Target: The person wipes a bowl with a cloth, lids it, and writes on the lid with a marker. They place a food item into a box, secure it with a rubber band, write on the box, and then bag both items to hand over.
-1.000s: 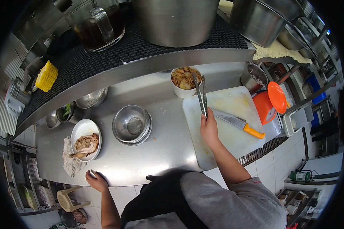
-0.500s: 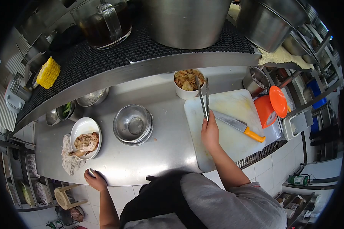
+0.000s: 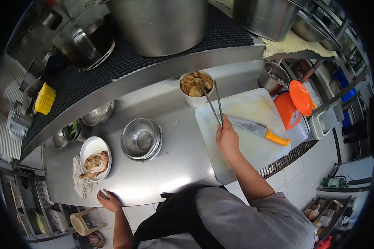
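My right hand (image 3: 228, 139) is closed around the rear end of metal tongs (image 3: 214, 106) above the cutting board. The tong arms are spread and their tips reach the near rim of a white tub (image 3: 195, 101) of browned, shredded-looking food (image 3: 194, 83). Nothing shows between the tips. My left hand (image 3: 109, 202) rests at the table's front edge, fingers apart, near a crumpled cloth (image 3: 82, 184). Beyond it, a white oval plate (image 3: 88, 145) bears a piece of cooked poultry (image 3: 97, 162). A knife (image 3: 255, 128) with a yellow handle lies on the white cutting board (image 3: 253, 153).
Stacked metal bowls (image 3: 141, 139) stand mid-table. Other metal bowls (image 3: 99, 114) sit under the shelf (image 3: 153, 68), which carries large pots (image 3: 158, 29) and a glass jug (image 3: 83, 45). An orange scale (image 3: 287, 110) and a metal container (image 3: 273, 76) stand at the right.
The view has shifted slightly. My right hand has moved a little toward the tub, and the tong tips have come to its near rim. My left hand stays at the table edge.
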The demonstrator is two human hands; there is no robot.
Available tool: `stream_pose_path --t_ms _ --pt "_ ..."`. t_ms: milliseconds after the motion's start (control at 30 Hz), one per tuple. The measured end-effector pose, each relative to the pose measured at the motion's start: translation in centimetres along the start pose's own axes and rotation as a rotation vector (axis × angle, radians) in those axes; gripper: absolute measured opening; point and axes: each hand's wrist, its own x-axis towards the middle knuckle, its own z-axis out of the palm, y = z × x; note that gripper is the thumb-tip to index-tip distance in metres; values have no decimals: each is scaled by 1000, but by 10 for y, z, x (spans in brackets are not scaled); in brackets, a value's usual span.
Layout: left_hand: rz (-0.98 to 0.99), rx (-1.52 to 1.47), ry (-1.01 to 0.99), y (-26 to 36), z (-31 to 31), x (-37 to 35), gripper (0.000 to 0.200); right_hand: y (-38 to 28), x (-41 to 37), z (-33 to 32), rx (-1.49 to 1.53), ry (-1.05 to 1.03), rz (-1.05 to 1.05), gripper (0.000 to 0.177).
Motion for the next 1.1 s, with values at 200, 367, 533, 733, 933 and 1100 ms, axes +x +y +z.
stream_pose_path --t_ms 200,367,533,733,933,1100 --pt "423 -557 31 144 1 8 43 12 -8 13 -13 56 -98 47" --pt "802 -765 -377 362 -30 9 35 1 -4 7 73 -3 -216 46" --pt "224 -800 -944 459 33 6 29 23 -37 -6 443 35 -35 44" --pt "-239 -951 -1221 492 95 -17 35 40 -45 -17 491 -2 97 39" --pt "-389 -1108 -1158 527 84 -73 46 39 -7 -12 722 21 200 38" --pt "-450 -1162 -1105 539 103 -75 44 24 12 -3 490 0 80 37"
